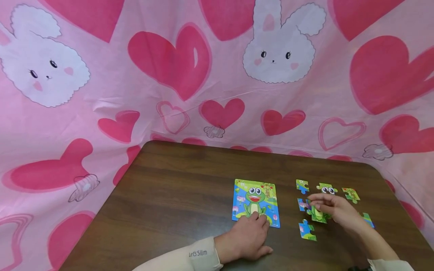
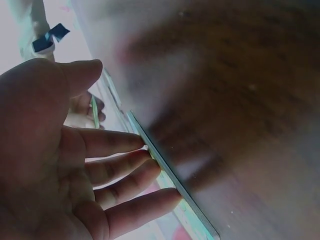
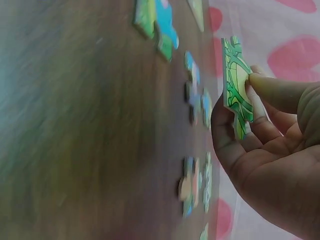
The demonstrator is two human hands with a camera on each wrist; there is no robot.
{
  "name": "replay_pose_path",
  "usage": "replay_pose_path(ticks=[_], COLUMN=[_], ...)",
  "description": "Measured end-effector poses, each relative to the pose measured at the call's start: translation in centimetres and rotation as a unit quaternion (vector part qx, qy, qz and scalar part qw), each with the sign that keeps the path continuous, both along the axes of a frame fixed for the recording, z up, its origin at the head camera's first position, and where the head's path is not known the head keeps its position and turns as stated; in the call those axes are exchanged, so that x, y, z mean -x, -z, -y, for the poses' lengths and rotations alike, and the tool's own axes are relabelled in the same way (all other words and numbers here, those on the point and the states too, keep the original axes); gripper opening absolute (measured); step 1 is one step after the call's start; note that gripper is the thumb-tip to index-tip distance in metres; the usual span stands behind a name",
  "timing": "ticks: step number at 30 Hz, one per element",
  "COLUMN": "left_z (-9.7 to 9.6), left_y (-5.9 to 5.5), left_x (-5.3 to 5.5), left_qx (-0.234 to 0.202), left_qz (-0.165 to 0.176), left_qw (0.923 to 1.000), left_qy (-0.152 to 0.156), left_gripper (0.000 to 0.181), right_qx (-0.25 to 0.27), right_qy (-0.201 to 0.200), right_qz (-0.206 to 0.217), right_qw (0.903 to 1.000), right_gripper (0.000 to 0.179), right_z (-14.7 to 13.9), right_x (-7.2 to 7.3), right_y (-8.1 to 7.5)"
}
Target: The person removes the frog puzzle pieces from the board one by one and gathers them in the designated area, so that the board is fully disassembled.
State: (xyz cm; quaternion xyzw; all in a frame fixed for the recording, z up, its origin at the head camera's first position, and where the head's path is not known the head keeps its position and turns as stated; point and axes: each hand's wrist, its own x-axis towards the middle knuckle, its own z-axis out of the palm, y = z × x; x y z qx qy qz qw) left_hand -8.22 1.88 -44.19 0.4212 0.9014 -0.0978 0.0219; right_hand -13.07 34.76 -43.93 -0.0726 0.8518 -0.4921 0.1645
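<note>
My right hand [image 1: 340, 214] pinches a puzzle piece [image 1: 318, 216] showing the frog's green and yellow belly. In the right wrist view, thumb and fingers hold this piece [image 3: 238, 80] tilted up, above the table. Fingertips of my left hand [image 1: 249, 238] rest on the lower part of a finished frog picture board [image 1: 240, 199]. The left wrist view has these fingers extended against the board's edge [image 2: 172, 177], with the thumb apart. Loose pieces lie around the right hand: a flower corner [image 1: 301, 185], the frog's eyes [image 1: 327, 189], a tree corner [image 1: 351, 194] and a blue-green corner [image 1: 306, 230].
A brown wooden table [image 1: 162, 195] carries everything. Another loose piece [image 1: 301, 204] lies left of the right hand, and a blue-green one [image 1: 368, 219] is partly behind the right forearm. A pink cloth [image 1: 230, 86] with hearts and rabbits hangs behind the table.
</note>
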Motion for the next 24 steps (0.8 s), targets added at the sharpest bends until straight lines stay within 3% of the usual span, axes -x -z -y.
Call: replay_pose_path(ticks=[8, 20, 24], left_z=[0.2, 0.2, 0.1], left_y=[0.1, 0.2, 0.1], left_x=[0.2, 0.3, 0.4], left_qx=[-0.007, -0.009, -0.009], left_qz=[0.004, 0.012, 0.016], left_qw=[1.0000, 0.9999, 0.9998], left_qy=[0.001, 0.004, 0.005], left_gripper=[0.063, 0.063, 0.063], right_qx=[-0.019, -0.028, -0.041], right_qy=[-0.004, -0.053, -0.054], right_qz=[0.003, -0.011, -0.033], right_qw=[0.9998, 0.9982, 0.9971], right_gripper=[0.039, 0.036, 0.034], right_z=[-2.6, -5.7, -6.0], right_x=[-1.8, -3.4, -4.0], right_y=[1.1, 1.9, 2.1])
